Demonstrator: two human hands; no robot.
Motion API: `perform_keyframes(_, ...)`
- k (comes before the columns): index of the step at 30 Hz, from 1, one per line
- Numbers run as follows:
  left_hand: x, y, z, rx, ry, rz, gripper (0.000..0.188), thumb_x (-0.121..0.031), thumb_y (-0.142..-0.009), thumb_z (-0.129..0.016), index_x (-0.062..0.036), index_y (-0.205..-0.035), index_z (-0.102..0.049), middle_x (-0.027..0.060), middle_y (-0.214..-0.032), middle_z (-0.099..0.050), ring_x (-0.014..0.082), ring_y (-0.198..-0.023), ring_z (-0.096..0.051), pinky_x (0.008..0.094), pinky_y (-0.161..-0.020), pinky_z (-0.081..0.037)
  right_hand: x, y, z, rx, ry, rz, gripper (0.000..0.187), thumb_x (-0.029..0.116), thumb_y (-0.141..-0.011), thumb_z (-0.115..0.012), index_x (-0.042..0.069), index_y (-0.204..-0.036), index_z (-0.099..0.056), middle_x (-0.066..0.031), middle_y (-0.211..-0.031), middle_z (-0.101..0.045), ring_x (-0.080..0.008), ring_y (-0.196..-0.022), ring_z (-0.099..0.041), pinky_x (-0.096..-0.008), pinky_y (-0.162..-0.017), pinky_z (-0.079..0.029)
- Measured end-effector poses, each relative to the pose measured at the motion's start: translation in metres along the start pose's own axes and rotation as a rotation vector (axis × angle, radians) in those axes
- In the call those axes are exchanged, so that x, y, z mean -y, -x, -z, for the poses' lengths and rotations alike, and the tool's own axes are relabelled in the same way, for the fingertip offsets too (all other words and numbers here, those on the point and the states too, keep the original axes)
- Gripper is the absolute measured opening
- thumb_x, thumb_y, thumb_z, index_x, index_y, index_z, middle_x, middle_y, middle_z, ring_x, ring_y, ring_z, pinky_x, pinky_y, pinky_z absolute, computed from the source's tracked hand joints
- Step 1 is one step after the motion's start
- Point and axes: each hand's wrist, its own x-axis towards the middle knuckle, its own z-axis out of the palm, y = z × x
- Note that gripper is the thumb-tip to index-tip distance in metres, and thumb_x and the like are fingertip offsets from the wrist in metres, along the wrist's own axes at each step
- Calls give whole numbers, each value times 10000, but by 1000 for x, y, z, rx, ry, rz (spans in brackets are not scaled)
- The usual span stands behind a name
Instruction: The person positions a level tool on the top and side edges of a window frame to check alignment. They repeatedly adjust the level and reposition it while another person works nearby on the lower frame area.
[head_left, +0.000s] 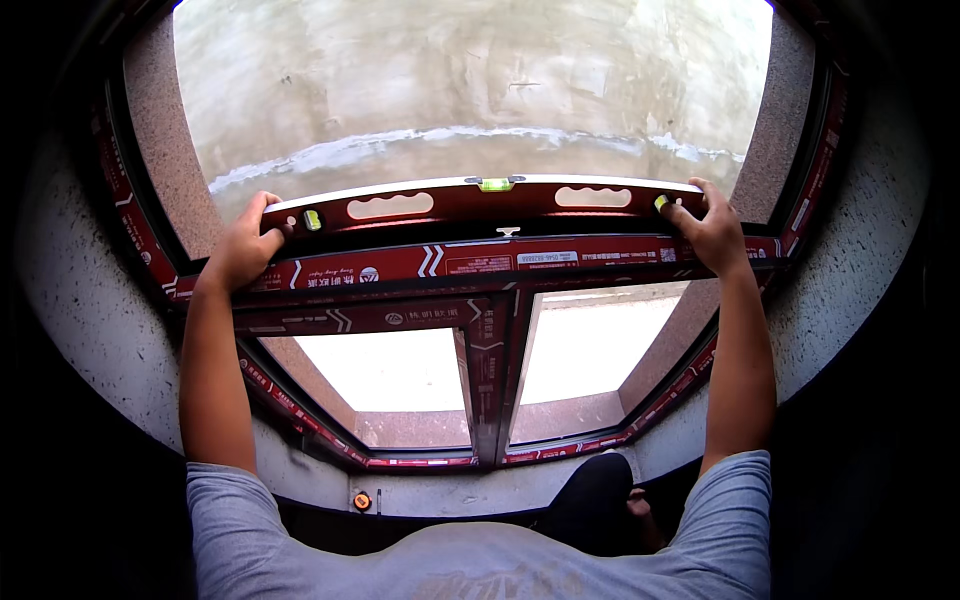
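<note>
A long red spirit level [495,203] with two pale cut-out handholds lies along the top of the window frame's crossbar [410,262]. Its yellow-green middle vial [495,185] sits on the upper edge, and a round vial shows near each end. My left hand [246,245] is closed around the left end, with the thumb on its near face. At the opposite end my right hand [712,230] grips it, fingers over the top edge and thumb beside the end vial. The crossbar is wrapped in red printed protective film.
Below the crossbar, an upright mullion [488,380] parts two bright lower openings. Speckled grey wall [90,270] surrounds the frame. An orange and black tape measure [362,501] rests on the sill [430,494]. A dark-clothed knee [592,500] is close by at the bottom.
</note>
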Motion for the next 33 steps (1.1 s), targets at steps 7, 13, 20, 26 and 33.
perform_keyframes(7,3,2,-2,-25,65,-7,216,-133,-1014,-641,-31,-1167,-527,126,-999,-675,197,-946,-614,354,-886,-504,1,-1,-1,-4,0,30,677,534,-879,-803,-23,-1237,-664,-211,-1037,-773,-317,-913,-768,-416,-842,-605)
perform_keyframes(13,9,3,-4,-33,111,-82,213,-134,-1009,-655,-33,-1146,-527,149,-967,-690,218,-910,-635,376,-856,-519,1,-1,1,1,-10,27,638,510,-881,-810,-24,-1201,-667,-207,-999,-773,-316,-889,-769,-412,-810,-607)
perform_keyframes(20,10,3,-2,-19,68,-114,215,-148,-1017,-666,-35,-1139,-531,143,-956,-685,216,-911,-633,372,-866,-516,3,-1,1,-11,-1,39,616,497,-887,-805,-29,-1169,-658,-215,-994,-770,-321,-880,-769,-413,-798,-608)
perform_keyframes(26,9,1,-2,7,97,-88,230,-198,-1033,-671,-40,-1133,-535,138,-971,-684,215,-919,-623,371,-871,-511,2,-2,2,-9,34,32,639,526,-886,-794,-33,-1165,-658,-238,-1014,-763,-344,-913,-767,-428,-826,-601)
perform_keyframes(33,6,2,0,26,111,-73,236,-218,-1044,-665,-43,-1133,-535,117,-952,-661,189,-911,-593,361,-861,-506,4,1,1,-27,39,41,631,521,-892,-785,-34,-1168,-665,-246,-1034,-761,-360,-942,-763,-436,-849,-592)
